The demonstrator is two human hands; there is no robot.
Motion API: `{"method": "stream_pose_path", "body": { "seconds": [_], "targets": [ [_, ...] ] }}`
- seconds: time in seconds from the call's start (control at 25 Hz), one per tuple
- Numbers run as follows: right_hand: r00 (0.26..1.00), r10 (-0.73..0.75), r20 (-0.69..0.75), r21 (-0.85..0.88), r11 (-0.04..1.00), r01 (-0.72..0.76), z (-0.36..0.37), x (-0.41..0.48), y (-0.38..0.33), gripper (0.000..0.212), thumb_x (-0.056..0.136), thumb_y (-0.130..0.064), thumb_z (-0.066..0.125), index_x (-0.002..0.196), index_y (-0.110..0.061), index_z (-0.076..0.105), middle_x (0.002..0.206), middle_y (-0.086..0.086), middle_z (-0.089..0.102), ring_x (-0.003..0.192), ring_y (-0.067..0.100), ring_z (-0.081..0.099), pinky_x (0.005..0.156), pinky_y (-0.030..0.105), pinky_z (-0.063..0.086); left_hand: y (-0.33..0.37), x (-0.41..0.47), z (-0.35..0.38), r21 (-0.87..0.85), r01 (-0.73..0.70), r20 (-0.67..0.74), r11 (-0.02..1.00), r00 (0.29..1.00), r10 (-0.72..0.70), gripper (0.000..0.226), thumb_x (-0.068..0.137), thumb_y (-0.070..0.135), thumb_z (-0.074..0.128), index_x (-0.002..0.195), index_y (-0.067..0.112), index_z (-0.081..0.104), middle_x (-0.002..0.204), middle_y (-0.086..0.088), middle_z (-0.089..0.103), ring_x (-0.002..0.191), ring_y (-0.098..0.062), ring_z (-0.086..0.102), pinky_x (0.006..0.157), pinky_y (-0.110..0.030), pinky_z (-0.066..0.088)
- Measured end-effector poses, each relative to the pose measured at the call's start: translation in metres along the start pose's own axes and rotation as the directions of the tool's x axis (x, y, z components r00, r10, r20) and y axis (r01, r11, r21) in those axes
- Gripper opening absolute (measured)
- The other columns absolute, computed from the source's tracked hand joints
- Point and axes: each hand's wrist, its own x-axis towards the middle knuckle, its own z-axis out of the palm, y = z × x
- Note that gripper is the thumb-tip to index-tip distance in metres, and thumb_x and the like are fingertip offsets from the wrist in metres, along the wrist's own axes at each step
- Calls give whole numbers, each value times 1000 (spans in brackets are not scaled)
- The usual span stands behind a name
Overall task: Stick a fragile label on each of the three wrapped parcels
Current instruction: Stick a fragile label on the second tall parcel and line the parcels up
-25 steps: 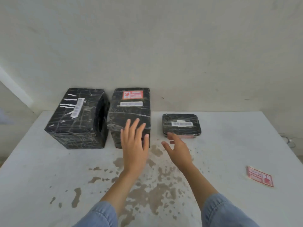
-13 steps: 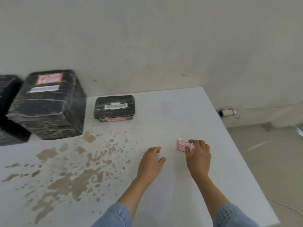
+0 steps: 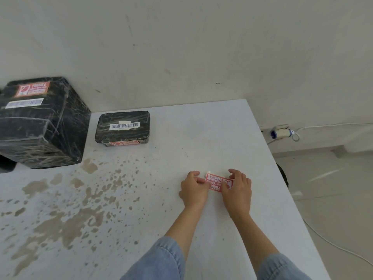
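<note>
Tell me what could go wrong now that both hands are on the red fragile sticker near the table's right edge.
1. The left hand and right hand pinch the fragile sticker at opposite ends; peeling may curl or tear it.
2. The table is blotchy with brown stains; an exposed sticky side could pick up dirt there.
3. The small parcel and the big parcel already carry labels, so this one might get doubled up there.
</note>
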Motion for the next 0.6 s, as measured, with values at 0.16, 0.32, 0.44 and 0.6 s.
{"method": "stream_pose_path", "body": {
  "seconds": [0.16, 0.32, 0.44, 0.6],
  "targets": [
    [1000, -12, 5, 35, 999, 12, -1, 3, 3, 40, 81, 0, 59, 119, -10, 56, 112, 9, 57, 112, 27, 46, 88, 40, 44, 5, 4, 4, -25, 35, 18, 999, 999, -34, 26, 70, 8, 70, 93, 18, 65, 77, 6, 63, 90, -20, 67, 85, -35, 51],
    [1000, -2, 20, 79, 997, 0, -2, 5, 7, 40, 83, 2, 56, 120, -11, 55, 118, 8, 51, 115, 24, 46, 88, 40, 48, 4, 9, 6, 18, 10, 30, 1000, 999, -10, 13, 69, 16, 72, 67, 26, 64, 85, 0, 70, 86, -20, 67, 81, -38, 53],
    [999, -5, -35, 36, 999, 7, -3, 4, 7, 39, 82, -3, 60, 120, -12, 57, 124, 9, 50, 116, 28, 45, 90, 40, 45, 7, 11, 2, 90, -21, -21, 996, 1000, 23, 12, 72, 25, 70, 67, 30, 61, 95, 1, 68, 95, -19, 61, 84, -37, 49],
    [989, -140, 53, -43, 989, 143, -8, 3, -13, 39, 85, -15, 62, 123, -22, 58, 125, -4, 56, 125, 21, 37, 91, 32, 28, 12, 11, -22, 37, -89, 21, 995, 996, 89, 14, 76, 23, 66, 67, 28, 57, 83, 8, 67, 91, -19, 63, 90, -42, 47]
  ]
}}
